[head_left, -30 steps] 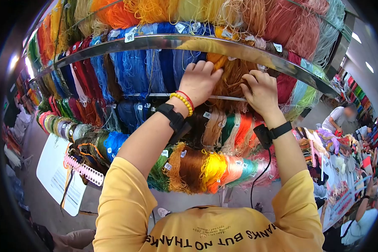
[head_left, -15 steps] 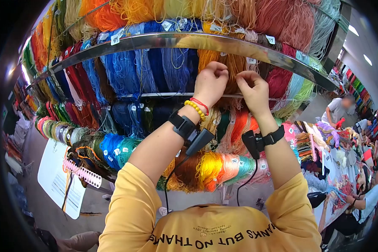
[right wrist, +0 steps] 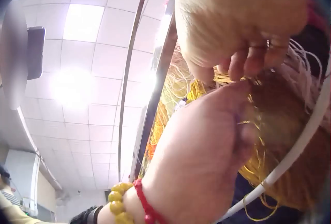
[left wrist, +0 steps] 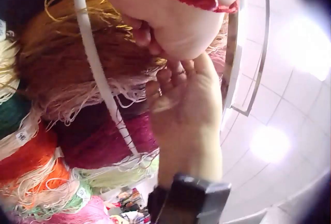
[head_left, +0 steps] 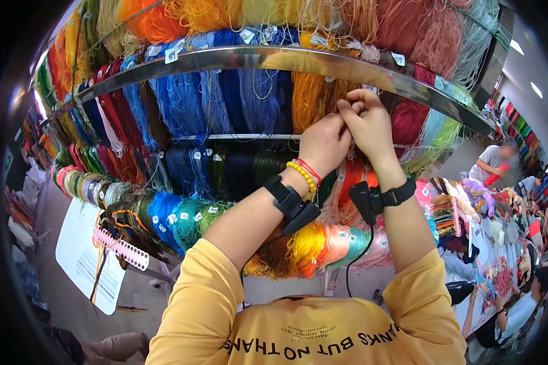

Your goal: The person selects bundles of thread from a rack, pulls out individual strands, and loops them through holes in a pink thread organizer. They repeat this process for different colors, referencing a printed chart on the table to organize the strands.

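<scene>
My left hand (head_left: 325, 143) and right hand (head_left: 371, 131) meet in front of a brown thread skein (head_left: 333, 100) on the rack, next to an orange-gold skein (head_left: 309, 97). The left fingers are curled, and loose golden thread (right wrist: 258, 125) runs out by them in the right wrist view. In the left wrist view the right hand (left wrist: 189, 105) reaches up with bent fingers against the left hand (left wrist: 181, 25). Its fingertips are hidden behind the left hand, so I cannot tell whether they pinch a strand. Brown thread (left wrist: 57, 58) hangs just behind both hands.
A curved metal rail (head_left: 243, 59) crosses above the hands, and a thin white rod (head_left: 255, 137) runs below. Tagged blue skeins (head_left: 188, 106) hang left, crimson ones (head_left: 408, 118) right. Lower down is a row of wound threads (head_left: 307, 246). A white sheet (head_left: 82, 261) with a pink punched card (head_left: 122, 248) lies left.
Apart at the orange and brown skeins at first, the hands came away from the threads and drew together. The left hand has moved right and down and now meets the right hand.
</scene>
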Tool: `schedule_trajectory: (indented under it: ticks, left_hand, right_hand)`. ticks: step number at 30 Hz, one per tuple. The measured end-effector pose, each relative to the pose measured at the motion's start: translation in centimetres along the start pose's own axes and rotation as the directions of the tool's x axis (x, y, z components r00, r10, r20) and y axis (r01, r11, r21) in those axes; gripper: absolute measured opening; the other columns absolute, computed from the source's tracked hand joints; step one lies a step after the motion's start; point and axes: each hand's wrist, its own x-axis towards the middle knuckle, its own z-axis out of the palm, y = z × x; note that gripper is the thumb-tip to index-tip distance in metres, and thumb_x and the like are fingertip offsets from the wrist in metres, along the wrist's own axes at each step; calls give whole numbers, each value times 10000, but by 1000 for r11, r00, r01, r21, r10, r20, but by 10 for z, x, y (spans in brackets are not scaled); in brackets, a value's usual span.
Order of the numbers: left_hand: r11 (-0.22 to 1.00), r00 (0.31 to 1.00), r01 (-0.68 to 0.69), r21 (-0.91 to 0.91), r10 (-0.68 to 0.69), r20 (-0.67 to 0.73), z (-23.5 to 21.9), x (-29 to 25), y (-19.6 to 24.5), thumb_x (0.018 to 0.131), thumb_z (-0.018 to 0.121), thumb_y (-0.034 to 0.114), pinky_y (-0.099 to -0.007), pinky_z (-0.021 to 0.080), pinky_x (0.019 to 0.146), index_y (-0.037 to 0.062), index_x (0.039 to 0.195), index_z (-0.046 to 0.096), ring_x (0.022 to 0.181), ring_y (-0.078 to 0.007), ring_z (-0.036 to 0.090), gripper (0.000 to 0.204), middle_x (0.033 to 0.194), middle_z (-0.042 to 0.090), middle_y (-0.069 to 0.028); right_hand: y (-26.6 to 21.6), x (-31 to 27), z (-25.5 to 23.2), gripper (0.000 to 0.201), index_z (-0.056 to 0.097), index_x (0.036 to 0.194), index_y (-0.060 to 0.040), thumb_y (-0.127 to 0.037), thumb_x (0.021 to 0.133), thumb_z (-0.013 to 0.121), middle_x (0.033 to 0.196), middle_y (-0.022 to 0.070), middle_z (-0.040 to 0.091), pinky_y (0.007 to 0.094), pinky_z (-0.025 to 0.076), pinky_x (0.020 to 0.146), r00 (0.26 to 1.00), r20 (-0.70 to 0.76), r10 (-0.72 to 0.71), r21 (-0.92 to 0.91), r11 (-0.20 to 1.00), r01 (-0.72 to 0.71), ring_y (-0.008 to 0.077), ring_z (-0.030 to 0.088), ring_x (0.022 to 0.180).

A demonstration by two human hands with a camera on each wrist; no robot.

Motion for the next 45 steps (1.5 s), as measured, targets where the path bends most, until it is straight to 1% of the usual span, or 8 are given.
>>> schedule_trajectory:
  ticks: [4,6,9,12,19,29,33,45]
  left_hand:
    - [986,988,-149,69,146,44,-2,-12,2,768,592,127,-398,470,617,54,905,592,710,-324,567,156,775,553,-126]
    - [985,988,-151,77,150,17,-9,-16,4,769,590,118,-386,474,614,55,910,593,700,-310,571,154,765,551,-122]
    - [994,997,33,-104,-39,-61,-8,-15,-12,802,580,103,-307,481,621,36,936,618,671,-200,591,155,782,601,-94]
    - [935,972,205,-289,-230,-54,-12,-3,-25,825,577,106,-241,463,624,-7,931,624,649,-94,564,162,730,621,-48]
    - [831,941,311,-462,-337,28,-21,7,-9,811,577,133,-269,473,675,-14,909,629,710,-142,596,184,775,641,-85]
    - [726,935,276,-630,-354,1,-32,23,9,807,594,148,-247,463,636,-25,919,617,696,-106,572,208,770,624,-61]
    - [481,832,546,-686,-403,381,-41,27,20,830,618,204,-179,334,514,9,982,608,569,-30,424,248,736,570,17]
    - [443,815,573,-690,-397,421,-37,27,17,843,595,187,-172,351,539,31,950,595,605,-46,463,189,724,576,9]
  right_hand:
    - [15,8,-2,243,613,866,-55,-277,770,637,731,108,620,350,484,650,1000,20,5,-201,980,-1,270,617,694]
    - [20,6,-3,214,629,875,-52,-242,776,637,730,108,619,326,479,635,1000,22,-15,-149,989,18,233,613,683]
    - [27,1,-3,200,628,925,-17,-186,817,615,712,78,618,278,467,618,997,32,-68,49,997,66,163,585,654]
    - [18,-6,-7,195,616,912,7,-176,850,591,729,32,616,237,449,595,987,82,136,332,930,-156,116,561,633]
    - [8,-16,-8,121,588,891,-28,-144,863,563,789,28,625,194,387,526,944,244,220,634,700,-327,50,499,576]
    - [5,-23,-7,144,579,914,-15,-147,863,552,793,35,625,196,395,543,941,268,205,643,690,-333,51,501,593]
    - [4,-24,-7,137,579,912,-16,-142,865,550,789,30,620,193,392,540,947,267,178,644,698,-312,47,496,586]
    - [5,-28,-5,150,551,941,9,-128,879,548,801,47,616,189,404,548,972,183,145,660,715,-231,65,518,592]
